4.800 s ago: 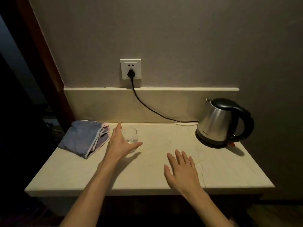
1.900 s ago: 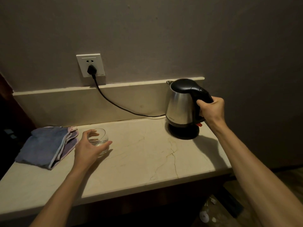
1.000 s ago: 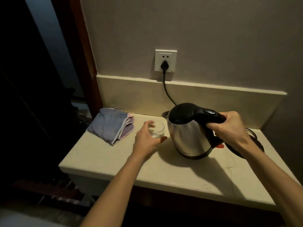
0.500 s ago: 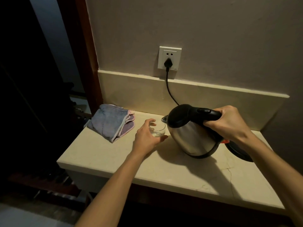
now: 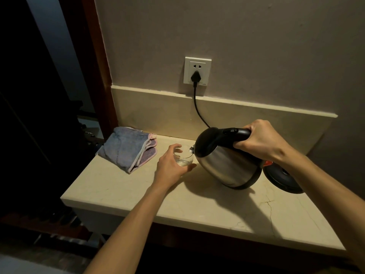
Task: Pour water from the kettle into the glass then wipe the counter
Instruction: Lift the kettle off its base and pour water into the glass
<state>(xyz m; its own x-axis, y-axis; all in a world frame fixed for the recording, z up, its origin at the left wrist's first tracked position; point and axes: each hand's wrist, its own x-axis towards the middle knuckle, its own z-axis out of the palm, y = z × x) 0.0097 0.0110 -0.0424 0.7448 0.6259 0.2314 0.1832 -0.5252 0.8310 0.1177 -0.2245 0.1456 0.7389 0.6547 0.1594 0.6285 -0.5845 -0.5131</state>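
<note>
A steel kettle with a black lid and handle hangs tilted to the left above the pale stone counter. My right hand grips its handle. The spout sits over the rim of a small clear glass that stands on the counter. My left hand wraps around the near side of the glass. A little water shows in the bottom of the glass. A folded blue cloth with a pink layer under it lies at the counter's back left corner.
The kettle's black base sits at the right, partly hidden behind my right forearm. Its cord runs up to a white wall socket. A low backsplash closes the counter's rear. Dark wooden door trim stands at the left.
The kettle came off its base, moved left to the glass and tipped further, its spout now over the rim. My left hand has stayed on the glass.
</note>
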